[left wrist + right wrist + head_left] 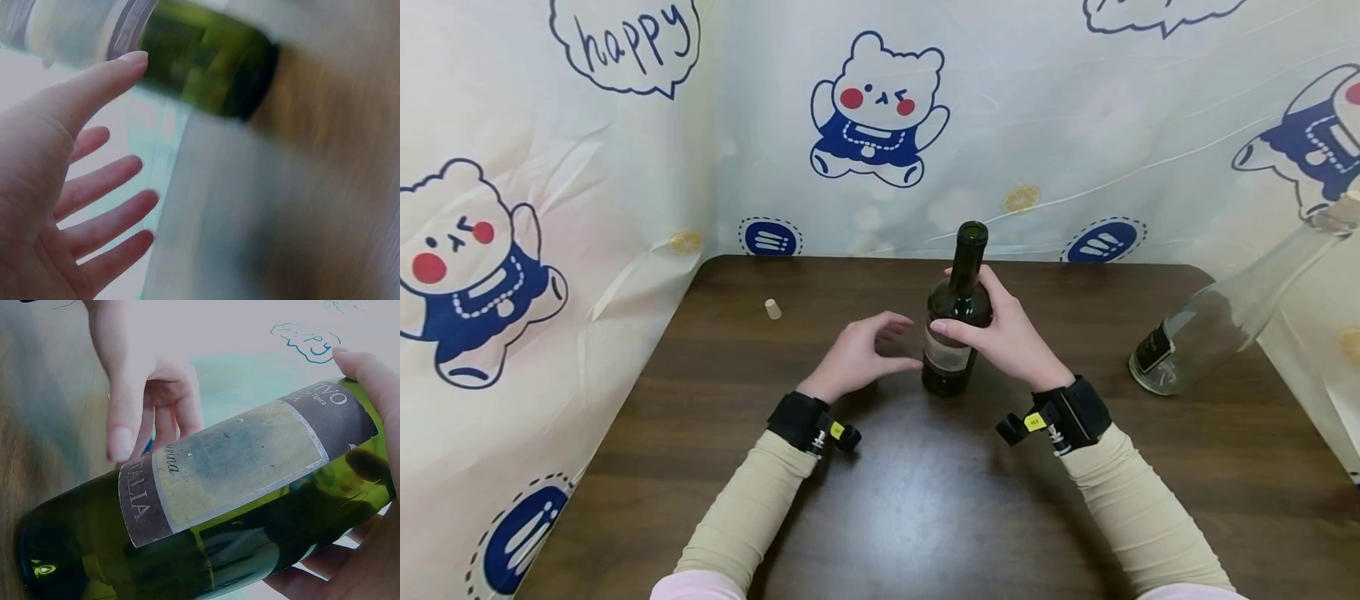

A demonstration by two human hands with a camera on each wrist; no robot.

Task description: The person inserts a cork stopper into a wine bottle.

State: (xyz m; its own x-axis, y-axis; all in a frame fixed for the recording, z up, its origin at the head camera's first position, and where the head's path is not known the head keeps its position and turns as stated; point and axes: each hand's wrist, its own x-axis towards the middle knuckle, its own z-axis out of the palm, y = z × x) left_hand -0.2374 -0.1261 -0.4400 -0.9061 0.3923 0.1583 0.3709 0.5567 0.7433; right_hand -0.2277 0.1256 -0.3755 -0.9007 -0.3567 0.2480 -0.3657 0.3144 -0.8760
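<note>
A dark green wine bottle (pixel 947 357) stands near the middle of the table, its mouth uncovered. Around its upper body curls my right hand (pixel 1017 337), thumb across the front by the label. The worn label (pixel 234 469) faces the right wrist camera. Just left of the bottle is my left hand (pixel 867 354), its fingers apart and thumb pointing at the lower body. In the left wrist view, the thumb overlaps the bottle's lower part (pixel 200 59), while the other fingers spread out below it with nothing between them.
A small cork (pixel 772 309) lies on the table (pixel 700 450) at the back left. On the right stands a tall clear glass bottle (pixel 1217 325) with a dark label and a stopper (pixel 1343 212) in its neck. A printed curtain (pixel 1030 100) hangs behind the table.
</note>
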